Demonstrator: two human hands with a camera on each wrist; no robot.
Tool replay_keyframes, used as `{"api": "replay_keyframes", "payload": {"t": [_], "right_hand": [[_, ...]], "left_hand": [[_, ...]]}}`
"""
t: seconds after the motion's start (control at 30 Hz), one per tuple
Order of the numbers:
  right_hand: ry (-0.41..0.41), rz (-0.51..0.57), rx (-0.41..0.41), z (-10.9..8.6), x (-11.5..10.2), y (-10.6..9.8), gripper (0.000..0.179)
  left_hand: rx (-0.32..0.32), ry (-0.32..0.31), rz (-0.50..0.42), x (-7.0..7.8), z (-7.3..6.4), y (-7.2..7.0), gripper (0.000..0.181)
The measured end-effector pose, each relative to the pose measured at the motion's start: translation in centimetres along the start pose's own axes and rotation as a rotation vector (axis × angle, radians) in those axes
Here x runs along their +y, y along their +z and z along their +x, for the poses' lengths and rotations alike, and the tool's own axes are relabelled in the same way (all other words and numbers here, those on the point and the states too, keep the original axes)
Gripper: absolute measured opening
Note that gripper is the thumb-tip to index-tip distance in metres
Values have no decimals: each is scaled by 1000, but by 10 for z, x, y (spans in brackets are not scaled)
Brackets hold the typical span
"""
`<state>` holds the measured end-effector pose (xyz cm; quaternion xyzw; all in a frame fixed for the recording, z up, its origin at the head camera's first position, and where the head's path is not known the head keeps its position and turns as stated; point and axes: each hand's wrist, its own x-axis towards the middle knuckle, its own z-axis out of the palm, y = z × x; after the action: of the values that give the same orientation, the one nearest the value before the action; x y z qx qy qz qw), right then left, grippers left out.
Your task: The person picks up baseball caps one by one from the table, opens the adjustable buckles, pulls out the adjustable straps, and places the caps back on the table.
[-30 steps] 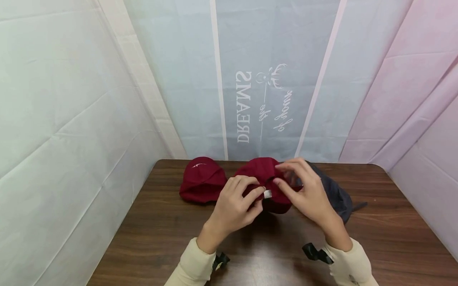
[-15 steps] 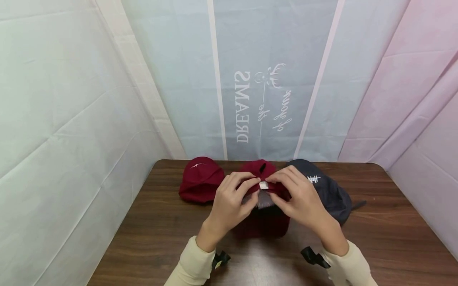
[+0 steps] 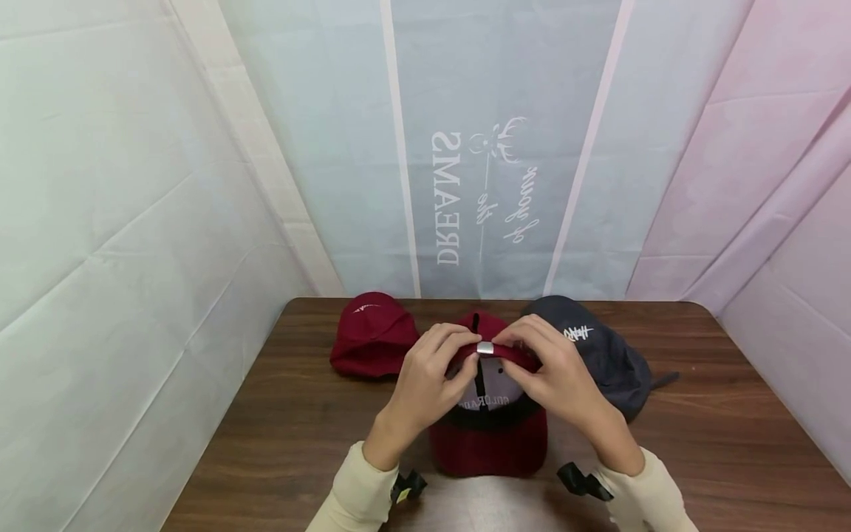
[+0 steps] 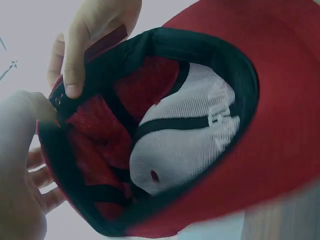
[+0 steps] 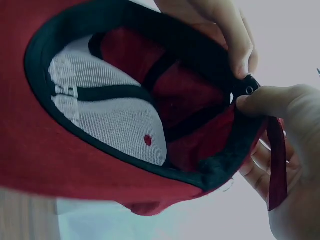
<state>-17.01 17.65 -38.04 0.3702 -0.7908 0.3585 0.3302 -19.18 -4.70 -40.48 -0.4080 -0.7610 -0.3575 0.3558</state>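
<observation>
You have the red cap (image 3: 492, 425) in front of you over the middle of the table (image 3: 279, 443), its open underside and brim facing you. Your left hand (image 3: 431, 377) and right hand (image 3: 553, 369) each pinch its back strap (image 3: 516, 356), fingertips close together on either side of a small silver clasp (image 3: 486, 347). The brim's near edge comes down between your two forearms, just beside the black wrist pieces (image 3: 581, 482).

On your left, the second red cap (image 3: 374, 336) sits just beside your knuckles; on your right, the dark cap (image 3: 601, 362) lies close behind your hand — room is tight on both flanks. All three caps are toward the table's far edge, near the backdrop (image 3: 492, 74). Wider stretches of wood show outside the two outer caps and around your sleeves (image 3: 362, 491), out to the slanting side edges.

The table's near edge is cut off. Your fingers cover much of the held cap's sides, and the ends of the lettering inside it are hard to read. The dark cap's white mark is partly hidden by your hand. In the right wrist view the strap's loose tail hangs beside your palm — and the brim runs out of frame.
</observation>
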Motion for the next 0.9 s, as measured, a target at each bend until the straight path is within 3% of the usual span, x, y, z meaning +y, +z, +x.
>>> {"api": "replay_keyframes", "payload": {"t": [0.2,0.43,0.57,0.9], "right_hand": [[75,14,-21,-3,2,4,38],[106,16,-26,-5,4,7,40],[111,11,-23,-6,4,7,40],[94,54,-26,-4,3,11,45]], "left_hand": [[-48,-50,-9,-1,-2,0,20],[-127,-69,-96,1,-3,2,24],[-134,-72,-104,2,-3,3,21],[-157,-152,-83,5,-2,3,15]]}}
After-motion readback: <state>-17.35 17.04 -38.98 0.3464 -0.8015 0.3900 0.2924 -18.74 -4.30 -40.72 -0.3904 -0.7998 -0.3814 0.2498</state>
